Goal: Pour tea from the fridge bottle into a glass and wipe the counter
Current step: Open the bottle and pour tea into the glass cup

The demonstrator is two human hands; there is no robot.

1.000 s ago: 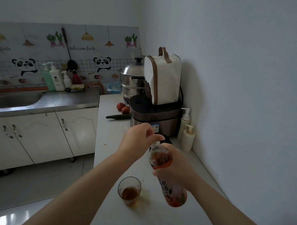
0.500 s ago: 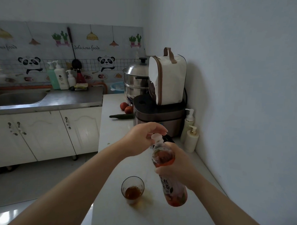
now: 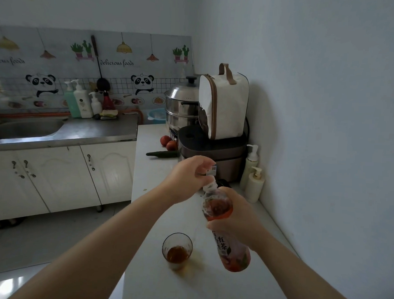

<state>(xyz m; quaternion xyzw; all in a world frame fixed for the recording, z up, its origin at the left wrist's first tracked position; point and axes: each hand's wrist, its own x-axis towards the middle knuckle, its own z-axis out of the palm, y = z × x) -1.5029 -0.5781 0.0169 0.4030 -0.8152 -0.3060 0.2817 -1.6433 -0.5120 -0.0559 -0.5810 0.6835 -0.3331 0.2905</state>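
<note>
glass (image 3: 177, 250), a little brown tea inside, stands on the white counter (image 3: 149, 280) at 6 o'clock. left hand (image 3: 188, 178), at 12 o'clock from the glass, curls its fingers just over the bottle neck; whether it holds anything cannot be told. tea bottle (image 3: 225, 247), at 3 o'clock from the glass, leans toward 11 o'clock, gripped round its middle by the right hand (image 3: 236, 219).

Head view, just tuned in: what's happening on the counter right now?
A person is working at the white counter. The right hand grips the tilted tea bottle round its middle, and the left hand pinches the bottle's top with its fingers. The glass stands beside the bottle with a little tea in the bottom. Pouring looks done, and neither hand holds a cloth.
</note>
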